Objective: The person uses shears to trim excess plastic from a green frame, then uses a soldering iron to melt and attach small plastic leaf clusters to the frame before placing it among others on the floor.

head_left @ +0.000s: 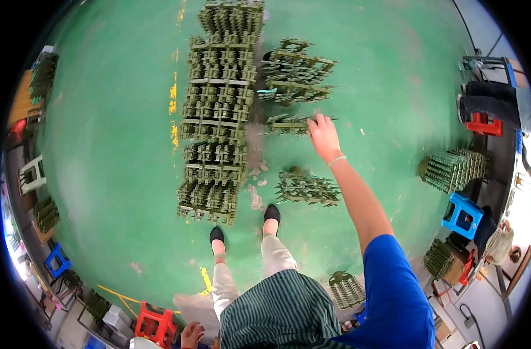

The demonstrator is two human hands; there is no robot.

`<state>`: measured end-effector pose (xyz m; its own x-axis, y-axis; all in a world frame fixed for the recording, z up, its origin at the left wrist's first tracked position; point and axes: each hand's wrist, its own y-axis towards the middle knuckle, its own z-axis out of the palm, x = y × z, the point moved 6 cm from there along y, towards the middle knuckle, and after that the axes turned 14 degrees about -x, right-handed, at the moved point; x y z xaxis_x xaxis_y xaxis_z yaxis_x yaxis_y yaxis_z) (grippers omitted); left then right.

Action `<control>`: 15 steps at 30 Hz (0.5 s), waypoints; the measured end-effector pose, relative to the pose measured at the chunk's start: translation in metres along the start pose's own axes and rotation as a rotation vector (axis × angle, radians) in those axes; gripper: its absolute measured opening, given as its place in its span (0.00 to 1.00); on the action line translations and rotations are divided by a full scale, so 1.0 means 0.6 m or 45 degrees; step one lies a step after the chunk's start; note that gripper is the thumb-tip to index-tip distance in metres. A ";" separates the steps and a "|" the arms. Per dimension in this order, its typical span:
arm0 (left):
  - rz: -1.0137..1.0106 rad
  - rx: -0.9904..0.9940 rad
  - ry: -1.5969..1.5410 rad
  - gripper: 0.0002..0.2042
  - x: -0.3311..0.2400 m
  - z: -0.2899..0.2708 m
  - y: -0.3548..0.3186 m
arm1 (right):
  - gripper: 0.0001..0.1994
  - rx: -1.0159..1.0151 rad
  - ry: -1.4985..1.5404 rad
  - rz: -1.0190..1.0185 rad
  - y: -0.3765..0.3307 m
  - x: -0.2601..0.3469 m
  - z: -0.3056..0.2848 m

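My right hand (324, 138) reaches out over the floor, with a thin band at its wrist. Its fingers are closed on the right end of a small olive-green moulded-parts frame (285, 125), which looks like a plastic sprue. How many layers it has is too blurred to tell. Beyond it stands a pile of similar frames (297, 72), while a lower pile (307, 188) lies nearer to me. To the left, a long row of stacked olive-green frames (219, 110) runs away from my feet. My left hand does not show.
Green floor (120, 145) with yellow marks surrounds the stacks. On the right stand another stack (456, 168), a blue stool (463, 215) and a red stool (484, 124) near a person's dark-trousered legs (489, 104). At the lower left, another person's hand (192, 334) shows beside a red stool (156, 324).
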<state>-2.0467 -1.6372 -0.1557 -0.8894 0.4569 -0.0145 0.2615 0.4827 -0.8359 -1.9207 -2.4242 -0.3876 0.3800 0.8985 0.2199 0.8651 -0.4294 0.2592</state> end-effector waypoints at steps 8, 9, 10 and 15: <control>-0.045 -0.108 -0.019 0.11 0.047 -0.051 0.006 | 0.08 0.236 -0.288 -0.244 -0.001 0.010 0.053; -0.046 -0.107 -0.025 0.11 0.049 -0.060 0.012 | 0.09 0.227 -0.260 -0.257 -0.006 0.009 0.033; -0.026 -0.098 -0.012 0.11 0.051 -0.071 0.021 | 0.09 0.216 -0.230 -0.270 -0.008 0.012 0.007; 0.104 -0.114 -0.070 0.12 0.004 -0.105 0.054 | 0.09 0.125 -0.169 -0.267 -0.005 0.053 -0.220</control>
<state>-2.0168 -1.5735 -0.1482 -0.8823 0.4570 -0.1130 0.3644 0.5111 -0.7785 -1.9545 -2.4065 -0.2573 0.2233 0.9738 0.0438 0.9547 -0.2276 0.1919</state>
